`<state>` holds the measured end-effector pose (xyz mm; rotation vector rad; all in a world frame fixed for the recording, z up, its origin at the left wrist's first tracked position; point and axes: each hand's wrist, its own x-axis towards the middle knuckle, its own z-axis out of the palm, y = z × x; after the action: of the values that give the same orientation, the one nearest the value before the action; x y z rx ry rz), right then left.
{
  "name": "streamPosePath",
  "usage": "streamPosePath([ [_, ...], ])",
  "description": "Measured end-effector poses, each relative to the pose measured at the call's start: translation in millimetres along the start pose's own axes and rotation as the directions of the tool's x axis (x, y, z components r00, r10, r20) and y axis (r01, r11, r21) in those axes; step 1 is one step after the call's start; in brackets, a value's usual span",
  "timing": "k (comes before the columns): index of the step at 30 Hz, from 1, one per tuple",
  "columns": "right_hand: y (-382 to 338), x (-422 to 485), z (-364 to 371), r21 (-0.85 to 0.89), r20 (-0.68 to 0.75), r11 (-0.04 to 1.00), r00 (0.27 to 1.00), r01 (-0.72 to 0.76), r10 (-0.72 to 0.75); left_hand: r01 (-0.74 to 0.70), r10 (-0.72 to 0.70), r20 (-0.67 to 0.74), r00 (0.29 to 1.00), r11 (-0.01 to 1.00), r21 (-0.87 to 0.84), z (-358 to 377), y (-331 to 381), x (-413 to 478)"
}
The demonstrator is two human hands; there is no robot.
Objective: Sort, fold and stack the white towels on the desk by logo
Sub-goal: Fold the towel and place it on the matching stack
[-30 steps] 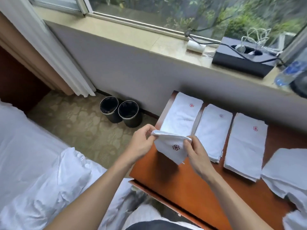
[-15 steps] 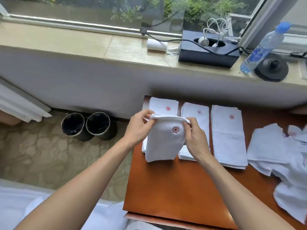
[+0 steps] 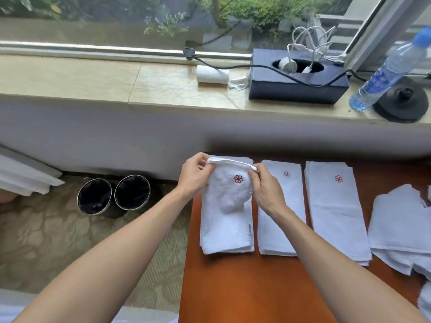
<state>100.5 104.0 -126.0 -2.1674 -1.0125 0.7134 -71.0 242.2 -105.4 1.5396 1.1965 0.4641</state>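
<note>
Left grip (image 3: 194,176), right grip (image 3: 265,190) pinch towel (image 3: 226,194) top corners; stack (image 3: 224,231) logo beneath hidden.

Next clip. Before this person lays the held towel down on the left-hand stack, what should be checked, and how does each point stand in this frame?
1. Left hand pinches the held towel at its top edge: ok.
2. Right hand pinches the opposite top corner: ok.
3. Flower logo on the held towel faces up: ok.
4. Held towel hangs over the left stack, not the middle stack: ok.
5. Logo matches the left stack's: cannot tell, that stack's logo is covered.
6. All towels sorted: not ok, loose towels lie on the desk at the right.
</note>
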Motion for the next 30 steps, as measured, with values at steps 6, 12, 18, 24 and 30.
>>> streamPosePath([
  [6,16.2,46.0,18.2,0.07,-0.028,0.995,0.997,-0.072,0.074,0.038,-0.038,0.008,0.999,0.999,0.013,16.5,-27.5,48.5],
  [12,37.7,76.3,32.5,0.107,-0.004,0.986,0.991,-0.129,0.13,0.131,-0.133,0.029,0.991,0.99,0.058,33.9,-53.8,79.5],
  [18,52.8,54.3,43.1,0.209,0.147,0.928,0.948,-0.309,0.282,0.131,-0.145,0.056,0.988,0.971,0.199,39.1,-75.3,46.4],
  [24,68.6,-18.8,49.1,0.272,0.3,0.892,0.912,-0.361,0.278,0.144,-0.165,0.143,0.976,0.979,0.148,38.1,-92.4,-38.3],
  [30,76.2,-88.8,54.4,0.276,0.449,0.897,0.871,-0.346,0.198,0.194,-0.225,0.18,0.958,0.966,0.172,36.6,-112.5,-105.6],
])
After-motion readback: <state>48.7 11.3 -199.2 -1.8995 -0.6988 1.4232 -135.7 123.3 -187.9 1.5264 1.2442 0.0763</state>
